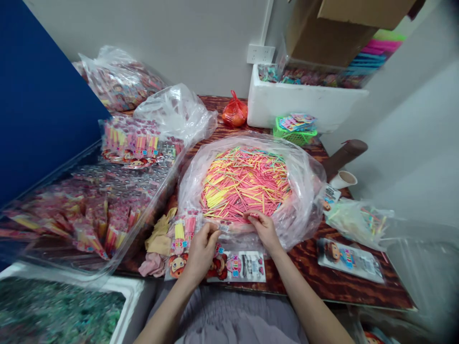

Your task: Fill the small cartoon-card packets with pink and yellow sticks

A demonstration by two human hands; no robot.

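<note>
Near the front edge of the table, my left hand (pixel 202 249) is closed in a pinch above printed "Stick" packets (pixel 254 266); what lies between its fingertips is hard to make out. One packet, left of that hand, holds yellow and pink sticks (pixel 179 232). My right hand (pixel 266 232) pinches a small bundle of pink sticks (pixel 253 216), their ends showing at the fingertips. It is at the near side of a large clear plastic bag (pixel 304 191), rolled open around a heap of thin pink, yellow and green sticks (pixel 247 179).
At left, a clear tub (pixel 163 191) holds filled packets. A white foam box (pixel 134 291) stands below it. Behind are a red bag (pixel 234 112), a green basket (pixel 296 136) and another foam box (pixel 304 102). A paper cup (pixel 343 179) and a flat packet (pixel 349 260) are at right.
</note>
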